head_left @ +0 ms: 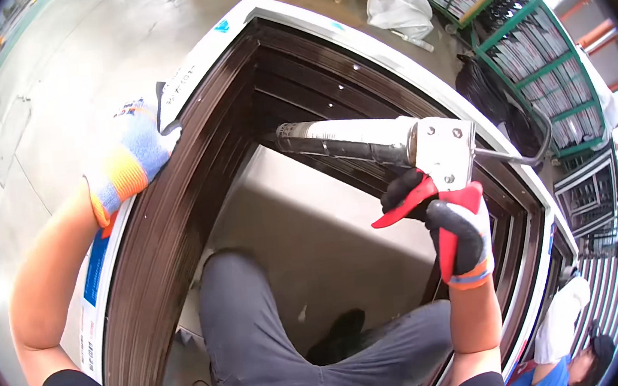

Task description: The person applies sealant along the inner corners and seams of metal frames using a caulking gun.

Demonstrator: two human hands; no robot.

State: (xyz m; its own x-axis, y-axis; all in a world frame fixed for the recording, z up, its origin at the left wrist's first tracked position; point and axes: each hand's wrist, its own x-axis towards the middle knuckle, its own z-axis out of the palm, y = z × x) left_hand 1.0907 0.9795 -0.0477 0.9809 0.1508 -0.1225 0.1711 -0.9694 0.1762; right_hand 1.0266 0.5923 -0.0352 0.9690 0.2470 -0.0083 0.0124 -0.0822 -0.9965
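My right hand (pixel 463 241), in a red, black and grey glove, is closed round the handle of a caulking gun (pixel 349 140). The gun has a long pale tube with a dark strip and a silver rear block. Its tip points left, toward the far-left inner corner of a stack of dark brown window frames (pixel 176 214); the tip itself is hard to make out there. White protective film covers the stack's outer edges. My left hand (pixel 135 155), in a blue and orange glove, grips the stack's left edge, its fingers partly hidden.
I am inside the frame opening, my grey-trousered legs (pixel 248 327) bent. Green racks (pixel 537 71) with stacked material stand at the far right. A white bag (pixel 400 8) lies on the floor beyond the stack. Another person (pixel 566 347) in blue is at the lower right.
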